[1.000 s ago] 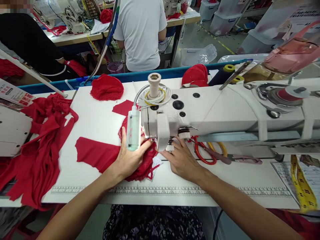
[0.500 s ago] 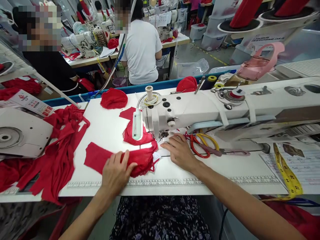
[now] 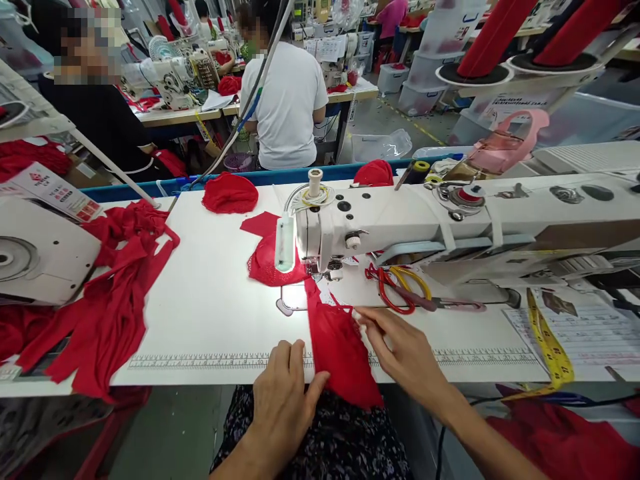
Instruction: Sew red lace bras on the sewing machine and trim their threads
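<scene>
Fabric: red piece [image 3: 336, 347] draped over table [image 3: 210, 313] front edge | left hand [image 3: 285, 400] pinching it, seemingly | right hand [image 3: 405, 350] laid flat, released.

Two hands: the left [image 3: 285, 400] and the right [image 3: 407, 353]. One sewing machine [image 3: 425, 220] stands on the tabletop [image 3: 215, 313]. Two scissors [image 3: 400, 290] lie together. One yellow tape measure [image 3: 547, 343]. Two red thread cones [image 3: 495, 30]. Two other people [image 3: 287, 107] sit behind.

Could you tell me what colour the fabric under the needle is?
Red fabric piece, clearest in the head view.
</scene>
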Demonstrator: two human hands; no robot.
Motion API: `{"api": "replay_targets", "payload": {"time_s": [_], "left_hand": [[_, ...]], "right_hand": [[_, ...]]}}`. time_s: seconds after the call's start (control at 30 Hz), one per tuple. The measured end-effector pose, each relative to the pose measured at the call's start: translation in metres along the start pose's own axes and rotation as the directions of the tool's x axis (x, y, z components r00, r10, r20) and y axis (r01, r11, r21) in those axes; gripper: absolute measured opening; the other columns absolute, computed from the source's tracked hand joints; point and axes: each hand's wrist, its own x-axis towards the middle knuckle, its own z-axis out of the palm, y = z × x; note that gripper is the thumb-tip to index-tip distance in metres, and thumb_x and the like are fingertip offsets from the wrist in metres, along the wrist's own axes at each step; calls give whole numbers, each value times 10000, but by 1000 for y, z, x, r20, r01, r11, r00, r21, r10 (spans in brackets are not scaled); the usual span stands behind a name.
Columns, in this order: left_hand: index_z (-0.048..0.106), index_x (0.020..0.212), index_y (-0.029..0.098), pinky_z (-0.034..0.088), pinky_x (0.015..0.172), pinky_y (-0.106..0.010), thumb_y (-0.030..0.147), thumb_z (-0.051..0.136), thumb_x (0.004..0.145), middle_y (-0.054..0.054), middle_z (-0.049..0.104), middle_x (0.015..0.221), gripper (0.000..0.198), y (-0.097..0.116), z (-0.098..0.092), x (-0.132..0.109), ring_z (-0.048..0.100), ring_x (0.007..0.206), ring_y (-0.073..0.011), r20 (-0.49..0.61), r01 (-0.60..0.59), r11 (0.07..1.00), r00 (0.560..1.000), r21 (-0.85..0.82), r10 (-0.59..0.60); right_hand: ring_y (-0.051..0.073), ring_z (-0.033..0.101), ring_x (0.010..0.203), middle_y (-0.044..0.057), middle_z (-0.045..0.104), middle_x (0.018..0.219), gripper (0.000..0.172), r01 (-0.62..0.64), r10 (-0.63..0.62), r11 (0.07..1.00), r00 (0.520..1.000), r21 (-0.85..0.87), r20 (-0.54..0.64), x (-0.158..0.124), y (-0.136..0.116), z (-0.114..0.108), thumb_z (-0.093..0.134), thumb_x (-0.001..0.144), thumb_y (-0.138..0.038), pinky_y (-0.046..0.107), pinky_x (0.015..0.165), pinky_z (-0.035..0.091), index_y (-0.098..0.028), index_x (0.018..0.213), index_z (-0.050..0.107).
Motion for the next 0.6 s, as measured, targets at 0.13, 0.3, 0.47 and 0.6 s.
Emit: {"api": "replay_targets", "payload": {"time_s": [0.13,0.3,0.47,0.6], "left_hand": [[546,923,186,480,749,-423,218,508,914,-69,560,902,50,9,3,9,542,839,-245,50,23,990,999,-138,-16],[483,787,209,427,677,-342,250,462,914,-22,542,788,136,0,-15,25,502,737,-192,221,283,752,958,-595,-186],[514,871,201,377,545,-211,307,641,841,35,593,708,169,-22,-52,38,508,576,-102,697,649,-287,709,-705,-110],[630,935,133,497,662,-279,260,684,752,-47,696,793,230,-28,-63,43,651,699,-188,752,602,-665,653,-441,93]], "right_hand": [[171,685,829,38,705,955,239,-74,70,993,997,-92,-44,-34,1,-4,456,974,-201,291,715,546,-234,1156,606],[189,708,794,46,735,937,261,-221,219,975,974,-38,-60,-30,-1,5,441,981,-292,318,712,558,-225,1166,612],[187,707,724,57,740,956,455,-547,525,770,836,328,163,-10,-24,23,422,979,-489,308,638,571,-219,1340,481],[191,692,729,82,718,1024,625,-613,562,589,779,527,279,0,-40,39,442,952,-591,309,587,574,-237,1458,348]]}}
